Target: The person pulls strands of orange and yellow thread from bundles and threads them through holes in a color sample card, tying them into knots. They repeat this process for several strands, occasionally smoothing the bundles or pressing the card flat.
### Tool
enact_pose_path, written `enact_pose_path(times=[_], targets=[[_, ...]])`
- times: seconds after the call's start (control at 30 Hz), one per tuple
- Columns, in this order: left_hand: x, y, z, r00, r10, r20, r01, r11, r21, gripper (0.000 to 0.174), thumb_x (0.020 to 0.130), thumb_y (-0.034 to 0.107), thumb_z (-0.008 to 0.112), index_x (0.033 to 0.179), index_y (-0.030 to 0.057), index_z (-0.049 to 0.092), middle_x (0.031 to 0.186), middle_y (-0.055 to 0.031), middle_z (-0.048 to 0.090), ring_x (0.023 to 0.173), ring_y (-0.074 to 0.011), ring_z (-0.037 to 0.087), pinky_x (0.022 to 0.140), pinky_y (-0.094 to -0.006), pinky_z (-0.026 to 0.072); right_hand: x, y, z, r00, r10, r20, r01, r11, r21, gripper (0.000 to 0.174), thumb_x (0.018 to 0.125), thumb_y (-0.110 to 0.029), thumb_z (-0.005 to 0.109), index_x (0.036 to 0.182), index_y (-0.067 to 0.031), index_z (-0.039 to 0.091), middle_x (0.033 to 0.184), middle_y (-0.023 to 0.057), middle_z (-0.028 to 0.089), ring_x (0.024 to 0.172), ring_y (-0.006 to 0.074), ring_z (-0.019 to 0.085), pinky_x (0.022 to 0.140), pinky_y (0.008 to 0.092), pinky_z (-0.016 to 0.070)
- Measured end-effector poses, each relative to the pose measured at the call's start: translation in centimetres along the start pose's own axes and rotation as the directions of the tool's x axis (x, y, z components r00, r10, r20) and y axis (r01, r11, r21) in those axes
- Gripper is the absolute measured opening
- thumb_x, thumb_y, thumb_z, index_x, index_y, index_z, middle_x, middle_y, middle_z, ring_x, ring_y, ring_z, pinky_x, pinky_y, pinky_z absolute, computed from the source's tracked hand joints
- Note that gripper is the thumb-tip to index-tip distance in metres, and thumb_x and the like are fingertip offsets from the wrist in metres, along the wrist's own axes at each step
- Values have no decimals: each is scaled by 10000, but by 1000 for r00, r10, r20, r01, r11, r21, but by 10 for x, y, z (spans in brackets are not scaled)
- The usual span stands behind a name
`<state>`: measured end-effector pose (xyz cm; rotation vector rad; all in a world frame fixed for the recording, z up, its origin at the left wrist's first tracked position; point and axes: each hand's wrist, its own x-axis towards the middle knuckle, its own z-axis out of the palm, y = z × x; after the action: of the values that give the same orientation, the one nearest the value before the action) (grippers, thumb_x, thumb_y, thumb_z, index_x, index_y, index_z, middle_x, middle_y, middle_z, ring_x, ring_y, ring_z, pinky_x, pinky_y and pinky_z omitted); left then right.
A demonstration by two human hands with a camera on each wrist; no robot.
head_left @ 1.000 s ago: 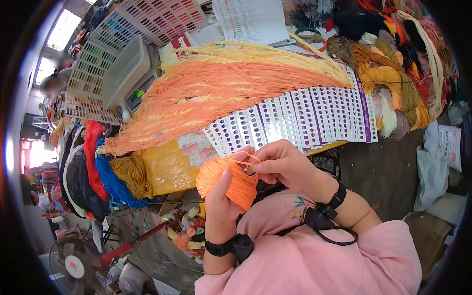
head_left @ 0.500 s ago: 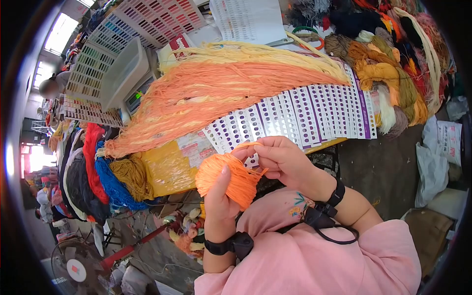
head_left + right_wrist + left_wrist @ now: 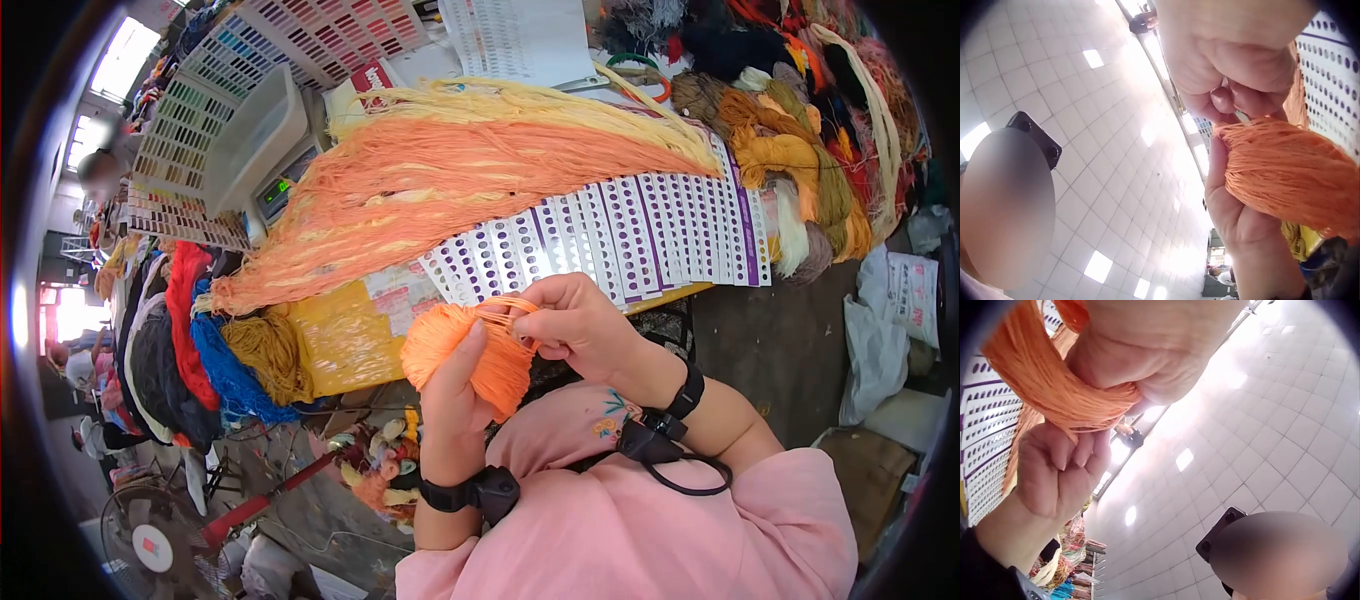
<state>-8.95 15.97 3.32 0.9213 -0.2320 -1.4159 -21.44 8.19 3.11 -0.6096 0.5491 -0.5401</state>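
A bright orange skein of yarn [image 3: 505, 378] is held up over the person's lap, near the table's front edge. The left hand [image 3: 455, 385] grips it, thumb lying across the front. At the skein's right end, the right hand [image 3: 585, 328] pinches thin orange strands with thumb and fingertips. Seen from the left wrist, the yarn [image 3: 1054, 394] bends round between the left hand [image 3: 1147, 350] and the curled fingers of the right hand [image 3: 1063, 469]. From the right wrist, the gathered end of the skein [image 3: 1285, 169] sits right at the right hand's fingertips.
Long orange and pale yellow yarn [image 3: 430, 165] lies across the table over purple-and-white punched cards [image 3: 600, 240]. A scale [image 3: 265, 140] and color charts [image 3: 350, 35] stand behind. Colored skeins hang at the left [image 3: 190, 300] and pile up at the right [image 3: 790, 150]. A fan [image 3: 150, 545] stands lower left.
A loop of strand lifted by the right hand has been drawn over toward the left fingers. Several strands now lie across the skein's top end. The left hand keeps its grip.
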Motion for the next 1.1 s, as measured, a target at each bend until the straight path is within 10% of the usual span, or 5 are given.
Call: enact_pose_path(times=[0.67,0.73,0.8,0.93,1.1], targets=[[-5,79,-137,959,233,162,33,476,-879,77,823,87,365,825,54,435,567,31,408,469,-44,431,596,-241,445,29,-26,-14,948,-173,269,65,928,367,74,807,-63,482,861,-25,516,767,56,509,578,68,467,508,229,453],[-39,109,-239,813,314,-491,-473,848,-240,168,826,83,307,721,68,438,553,21,420,486,-50,448,669,-257,436,17,-71,-58,882,-460,100,454,777,-436,85,787,-72,510,857,-27,521,713,28,480,606,78,470,609,242,463],[-93,138,-320,608,261,-750,-497,862,-103,190,841,132,328,717,57,450,494,38,368,440,-40,407,667,-244,423,18,-149,-153,815,-537,-218,513,843,-160,75,760,-14,487,802,46,499,672,28,461,588,107,450,649,198,421],[-85,146,-281,972,189,-141,-231,633,-739,195,860,185,367,779,34,459,419,65,306,374,-27,348,574,-199,386,27,-205,-141,444,-844,-301,809,522,-270,117,788,-77,463,740,16,515,685,55,507,656,160,496,702,276,416],[41,97,-174,989,-74,-127,33,954,-297,156,823,115,450,930,2,471,642,-20,489,488,-53,441,436,-179,383,134,-51,-40,894,-443,-62,325,738,-592,68,721,-75,557,722,-11,580,673,9,540,631,77,471,609,207,383]])
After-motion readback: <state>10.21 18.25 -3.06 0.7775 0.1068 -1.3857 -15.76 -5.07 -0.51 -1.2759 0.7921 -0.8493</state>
